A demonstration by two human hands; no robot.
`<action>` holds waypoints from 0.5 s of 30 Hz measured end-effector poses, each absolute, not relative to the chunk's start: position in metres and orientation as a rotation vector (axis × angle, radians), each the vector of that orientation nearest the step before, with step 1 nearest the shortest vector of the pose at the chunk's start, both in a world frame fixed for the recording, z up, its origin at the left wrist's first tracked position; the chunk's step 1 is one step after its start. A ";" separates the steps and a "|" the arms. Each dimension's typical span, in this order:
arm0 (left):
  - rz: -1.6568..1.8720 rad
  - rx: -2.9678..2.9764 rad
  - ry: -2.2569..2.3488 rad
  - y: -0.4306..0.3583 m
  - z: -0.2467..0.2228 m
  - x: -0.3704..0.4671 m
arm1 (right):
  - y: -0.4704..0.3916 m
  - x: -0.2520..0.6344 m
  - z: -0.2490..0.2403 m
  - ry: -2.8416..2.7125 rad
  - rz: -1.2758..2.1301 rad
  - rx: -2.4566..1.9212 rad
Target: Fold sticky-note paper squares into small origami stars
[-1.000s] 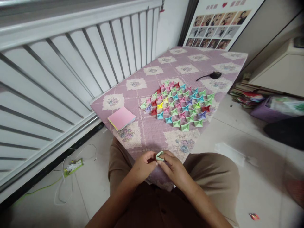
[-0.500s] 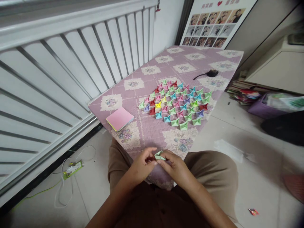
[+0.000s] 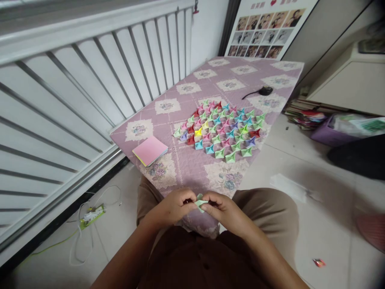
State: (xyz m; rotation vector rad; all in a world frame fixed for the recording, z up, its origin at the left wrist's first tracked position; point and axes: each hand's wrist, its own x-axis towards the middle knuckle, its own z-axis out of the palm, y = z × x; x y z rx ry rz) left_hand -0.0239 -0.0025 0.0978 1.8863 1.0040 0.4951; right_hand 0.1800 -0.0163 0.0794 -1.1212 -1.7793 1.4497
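Between my two hands, just above the table's near corner, is a small folded piece of pale green paper (image 3: 200,203). My left hand (image 3: 180,204) pinches its left side between thumb and fingertips. On its right side, the thumb and index finger of my right hand (image 3: 221,206) pinch it as well. Beyond my hands, several folded paper boats (image 3: 230,156) in green, pink, red, blue, yellow and purple stand in close rows on the table. A stack of square paper (image 3: 150,150) with a pink sheet on top lies to the left.
A purple floral cloth covers the table (image 3: 192,160). A black object with a thin handle (image 3: 265,91) lies toward its far right. A white radiator (image 3: 99,96) runs along the left. On the floor are a power strip (image 3: 92,216) and a purple bin (image 3: 326,132).
My left fingers have closed onto the green paper's left side, where they were more spread before. The paper's points now stand more apart. The view has shifted slightly.
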 end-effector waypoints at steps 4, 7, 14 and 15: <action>0.476 1.950 0.971 -0.003 0.097 -0.024 | -0.015 0.184 0.082 -1.862 1.311 -1.115; 0.454 1.969 0.878 -0.002 0.099 -0.024 | -0.016 0.186 0.082 -1.879 1.318 -1.067; 0.483 1.957 0.887 -0.001 0.101 -0.024 | -0.017 0.186 0.082 -1.844 1.316 -1.042; 0.474 1.957 0.896 -0.001 0.102 -0.023 | -0.017 0.186 0.083 -1.842 1.311 -1.050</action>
